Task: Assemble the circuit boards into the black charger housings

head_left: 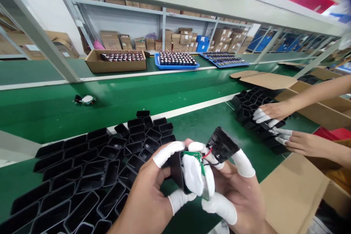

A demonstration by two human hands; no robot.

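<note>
The left fingers (168, 153) pinch the black case (177, 172); the right fingers (220, 209) pinch the green board (197, 154) beside them, at the case's mouth. I'd hold it square, the red wire (207, 153) slack.

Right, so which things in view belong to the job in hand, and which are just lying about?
Belongs to the job:
black case, in the left hand
green circuit board, in the right hand
wired black cap
probably the open black cases

Apparently lying about:
shelved cardboard boxes
blue bins
red object overhead
</note>
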